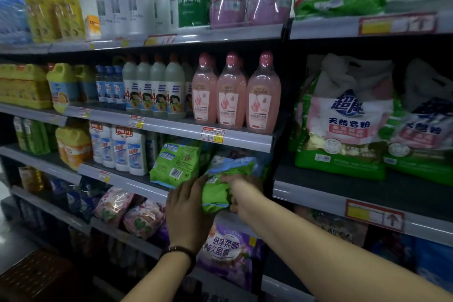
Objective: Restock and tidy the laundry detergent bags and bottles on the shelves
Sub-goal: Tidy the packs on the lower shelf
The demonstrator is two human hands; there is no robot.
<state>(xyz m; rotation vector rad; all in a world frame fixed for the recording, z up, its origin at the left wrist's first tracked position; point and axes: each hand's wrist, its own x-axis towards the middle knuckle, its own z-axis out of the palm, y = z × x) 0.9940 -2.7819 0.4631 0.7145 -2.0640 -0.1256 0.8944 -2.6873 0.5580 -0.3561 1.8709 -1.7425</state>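
A small green detergent bag [215, 193] sticks out over the front edge of the third shelf [137, 182], at the centre of the head view. My left hand [187, 213] presses flat against its left side, and my right hand [245, 193] grips its right end. Behind it lie a blue-and-green bag [232, 164] and another green bag [175, 163] leaning upright with its barcode showing. Three pink bottles [231, 95] stand on the shelf above.
White bottles [122, 149] stand left of the green bags. Large green-and-pink powder bags [343, 125] fill the right bay. A purple bag [228, 250] and pink floral bags [127, 213] lie on the shelf below. A brown basket [36, 277] sits at the bottom left.
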